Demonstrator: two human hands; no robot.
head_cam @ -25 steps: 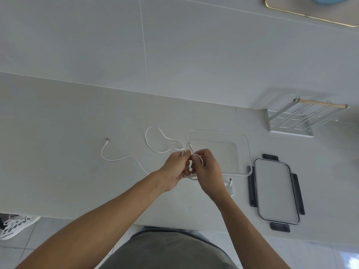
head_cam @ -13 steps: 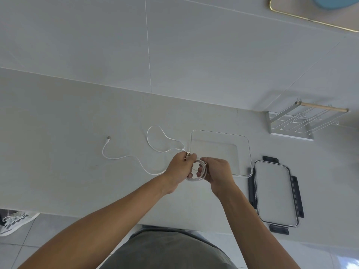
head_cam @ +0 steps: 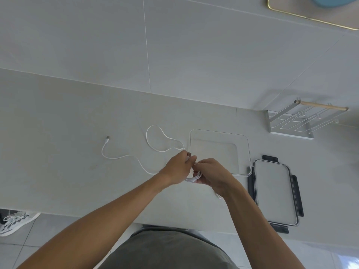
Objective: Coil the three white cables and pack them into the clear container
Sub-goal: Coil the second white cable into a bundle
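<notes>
White coil [head_cam: 192, 178] sits pinched between left hand [head_cam: 177, 167] and right hand [head_cam: 210, 174], both clenched on it, just in front of the clear container [head_cam: 249, 152]. Since half a second ago the hands have barely shifted; coil looks tighter. One loose cable [head_cam: 124, 156] still trails left across the counter [head_cam: 58, 171]; lid [head_cam: 274, 193] lies right of the container.

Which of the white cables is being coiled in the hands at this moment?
The coiled cable held between the left hand and right hand. The looped cable and the long cable lie loose on the counter, left of the container.
</notes>
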